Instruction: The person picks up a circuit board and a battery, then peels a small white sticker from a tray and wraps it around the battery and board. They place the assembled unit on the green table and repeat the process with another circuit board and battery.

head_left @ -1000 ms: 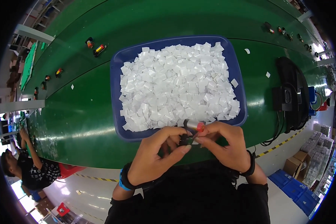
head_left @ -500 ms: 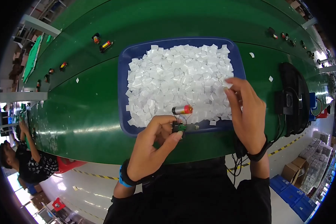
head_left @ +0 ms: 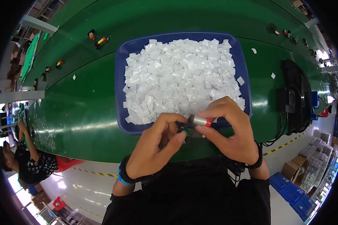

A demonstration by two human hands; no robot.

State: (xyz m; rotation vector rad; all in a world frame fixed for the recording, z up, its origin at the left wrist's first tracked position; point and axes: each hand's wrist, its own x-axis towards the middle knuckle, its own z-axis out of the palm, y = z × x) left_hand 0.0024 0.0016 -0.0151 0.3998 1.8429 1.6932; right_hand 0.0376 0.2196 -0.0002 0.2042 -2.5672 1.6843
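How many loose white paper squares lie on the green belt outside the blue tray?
4: one white paper square left of the blue plastic tray at, three to its right; smaller ones may go unseen.

Left hand (head_left: 154, 150) and right hand (head_left: 229, 131) meet, fingertips pinched together.

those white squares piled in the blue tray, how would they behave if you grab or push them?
The white squares look thin and flat, so probably very light and floppy. They lie loose and overlapping in the blue tray, so a push would likely slide the heap rather than move one piece. Strays on the green belt suggest they scatter easily.
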